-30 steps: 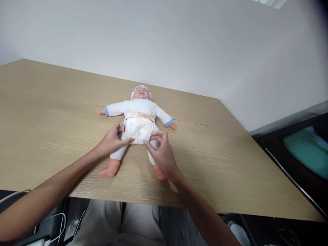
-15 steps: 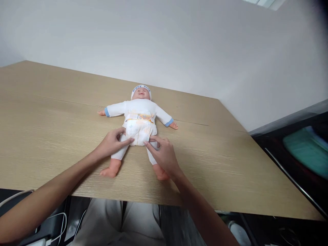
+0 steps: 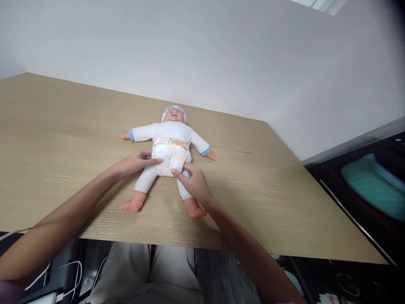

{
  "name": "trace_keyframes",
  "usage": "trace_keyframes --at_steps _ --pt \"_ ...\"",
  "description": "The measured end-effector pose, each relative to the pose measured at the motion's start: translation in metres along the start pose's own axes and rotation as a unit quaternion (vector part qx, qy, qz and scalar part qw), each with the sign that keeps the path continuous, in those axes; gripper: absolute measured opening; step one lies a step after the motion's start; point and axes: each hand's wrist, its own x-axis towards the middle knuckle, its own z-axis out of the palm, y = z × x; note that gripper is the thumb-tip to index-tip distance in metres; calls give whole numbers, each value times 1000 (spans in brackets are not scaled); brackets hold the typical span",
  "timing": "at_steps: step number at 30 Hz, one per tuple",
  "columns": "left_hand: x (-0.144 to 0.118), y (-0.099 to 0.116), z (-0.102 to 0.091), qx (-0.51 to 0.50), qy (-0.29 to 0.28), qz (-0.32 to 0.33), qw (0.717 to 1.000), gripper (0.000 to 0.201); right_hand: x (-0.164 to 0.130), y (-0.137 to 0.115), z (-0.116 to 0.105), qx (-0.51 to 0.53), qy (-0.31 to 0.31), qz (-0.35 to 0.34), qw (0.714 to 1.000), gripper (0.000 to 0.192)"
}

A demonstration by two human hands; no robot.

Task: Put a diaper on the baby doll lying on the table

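A baby doll [image 3: 172, 129] in a white suit with blue cuffs and a white cap lies on its back, its arms spread and its feet toward me. Around its hips is a white diaper [image 3: 167, 159] with an orange-edged, printed waistband. My left hand [image 3: 139, 163] is closed on the diaper's left side, thumb on the front and fingers partly hidden at the hip. At the right leg opening, my right hand [image 3: 193, 180] pinches the diaper's edge, its thumb lying over the front near the crotch.
The doll rests on a wooden table [image 3: 79, 169] with a seam across it, a pale wall [image 3: 190, 50] behind. A dark case-like thing with green cloth [image 3: 370, 185] stands at the right. Below the front edge are my legs [image 3: 136, 270], a white cable [image 3: 77, 274] and dark items.
My left hand has shifted up along the diaper's side toward the hip. My right hand has moved slightly up and left at the leg opening. The view has shifted a little.
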Motion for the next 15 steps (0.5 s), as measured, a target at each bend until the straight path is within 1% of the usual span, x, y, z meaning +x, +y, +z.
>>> trace_keyframes --at_steps 3,7,9,12,15 --pt "-1 -4 1 3 1 25 1000 55 0 3 2 30 7 3 1000 32" --pt "-1 -11 5 39 4 68 997 55 -1 6 1 101 -16 20 995 34" --pt "-2 -12 8 69 20 80 994 58 -2 6 1 126 -20 29 991 36" --pt "-3 -13 12 111 50 94 988 61 -3 8 2 136 -15 42 990 37" --pt "-4 -14 16 123 63 97 986 64 -4 10 2 163 -15 56 985 38"
